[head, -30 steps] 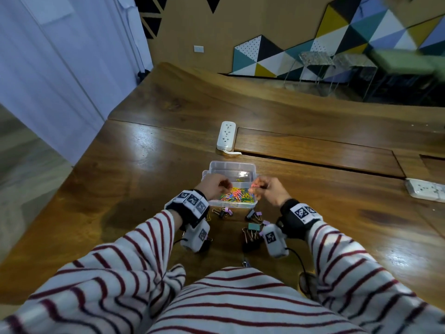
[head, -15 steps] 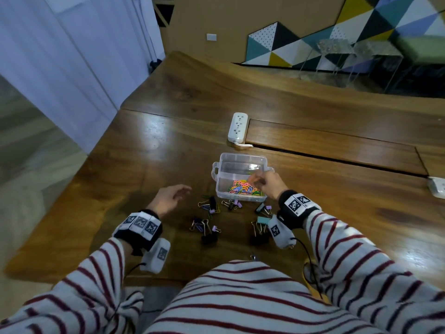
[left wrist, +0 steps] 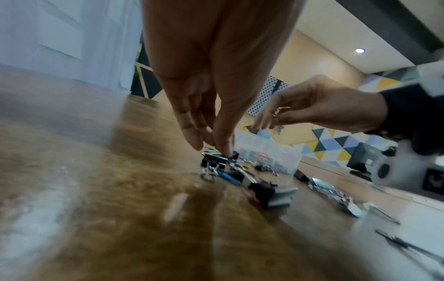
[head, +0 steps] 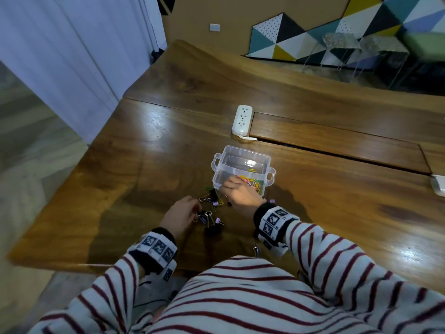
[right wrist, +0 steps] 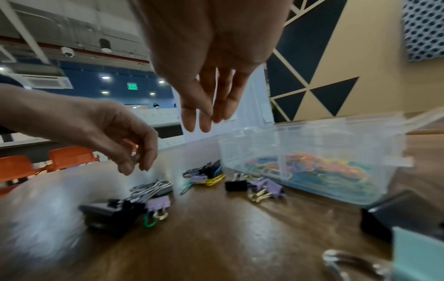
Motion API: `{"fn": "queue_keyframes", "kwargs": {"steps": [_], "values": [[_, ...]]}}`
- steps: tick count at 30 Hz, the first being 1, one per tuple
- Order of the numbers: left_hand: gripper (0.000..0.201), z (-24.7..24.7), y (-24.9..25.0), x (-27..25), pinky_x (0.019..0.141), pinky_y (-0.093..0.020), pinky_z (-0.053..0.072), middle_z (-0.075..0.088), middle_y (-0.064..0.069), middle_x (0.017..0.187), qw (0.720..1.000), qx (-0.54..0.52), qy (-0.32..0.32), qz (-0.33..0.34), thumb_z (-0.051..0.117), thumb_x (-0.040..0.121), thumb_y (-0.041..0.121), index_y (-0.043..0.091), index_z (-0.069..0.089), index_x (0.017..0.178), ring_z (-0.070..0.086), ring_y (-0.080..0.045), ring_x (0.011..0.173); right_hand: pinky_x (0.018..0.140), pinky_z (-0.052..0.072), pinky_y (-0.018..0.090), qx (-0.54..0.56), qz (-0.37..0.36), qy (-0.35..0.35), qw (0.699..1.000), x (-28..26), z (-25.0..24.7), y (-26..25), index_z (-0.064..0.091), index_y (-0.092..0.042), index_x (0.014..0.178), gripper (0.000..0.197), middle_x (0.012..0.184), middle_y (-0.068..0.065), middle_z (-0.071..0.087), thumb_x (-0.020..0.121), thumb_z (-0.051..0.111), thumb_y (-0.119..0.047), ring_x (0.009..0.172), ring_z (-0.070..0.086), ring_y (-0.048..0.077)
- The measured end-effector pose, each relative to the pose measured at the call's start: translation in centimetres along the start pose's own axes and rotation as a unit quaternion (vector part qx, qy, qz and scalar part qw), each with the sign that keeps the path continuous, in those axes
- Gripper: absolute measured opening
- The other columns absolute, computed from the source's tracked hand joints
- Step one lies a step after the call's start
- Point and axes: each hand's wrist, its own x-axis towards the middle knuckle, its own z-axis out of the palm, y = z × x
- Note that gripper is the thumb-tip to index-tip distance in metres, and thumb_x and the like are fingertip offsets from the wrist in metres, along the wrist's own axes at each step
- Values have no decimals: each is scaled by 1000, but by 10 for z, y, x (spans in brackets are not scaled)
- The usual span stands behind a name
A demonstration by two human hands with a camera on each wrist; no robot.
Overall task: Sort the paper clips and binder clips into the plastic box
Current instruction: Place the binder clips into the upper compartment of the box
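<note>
The clear plastic box (head: 240, 150) stands open on the wooden table, with coloured paper clips (head: 250, 182) heaped in its near compartment. Binder clips (head: 209, 220) in black and purple lie loose in front of it, with a green paper clip (right wrist: 149, 222) among them. My left hand (left wrist: 209, 144) points down, its thumb tip touching a black binder clip (left wrist: 220, 158) without gripping it. My right hand (right wrist: 201, 121) hovers by the box's near left corner, fingers hanging straight, nothing visibly held. A small silvery glint shows at its fingers in the left wrist view.
A white power strip (head: 242, 119) lies behind the box beside a long slot in the table. Another white strip (head: 438, 186) sits at the right edge. A black binder clip (right wrist: 396, 214) and a teal one (right wrist: 418, 252) lie near my right wrist.
My left hand came in from the left to the pile of binder clips. My right hand left the paper clip compartment and drifted toward the box's near left corner.
</note>
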Motion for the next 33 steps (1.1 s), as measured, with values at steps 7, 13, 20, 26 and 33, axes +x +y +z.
{"fn": "queue_keyframes", "kwargs": {"steps": [7,13,20,26,33], "values": [[30,17,6,-5,89,-35,48,51,-4,115,998,54,-26,35,51,88,11,16,57,117,52,-21,108,100,40,40,-14,105,-81,991,-9,19,-14,48,-7,122,36,129,13,50,87,40,1,121,45,29],[20,18,7,4,87,-31,48,48,-2,113,999,17,6,51,57,86,17,16,56,106,50,-18,105,107,34,40,1,146,-65,987,-20,6,20,42,-10,129,47,133,12,49,85,42,5,125,41,27],[41,-3,10,60,96,-34,47,49,-4,126,997,-3,53,50,46,87,-2,19,54,121,47,-20,116,99,44,42,8,121,-85,989,-16,9,17,47,-6,125,36,130,13,50,90,43,-4,122,45,29],[31,-14,22,81,87,-41,48,45,-9,117,989,128,-55,58,52,85,6,18,51,113,46,-26,108,103,34,38,6,111,-114,987,12,24,-5,47,-4,125,39,128,14,46,87,51,-14,122,38,28],[9,-14,14,82,84,-39,47,52,-7,107,988,121,-91,28,52,88,16,13,54,97,52,-24,99,94,37,37,13,133,-113,985,16,25,-6,52,-2,111,24,118,18,55,89,46,-8,116,44,31]]}}
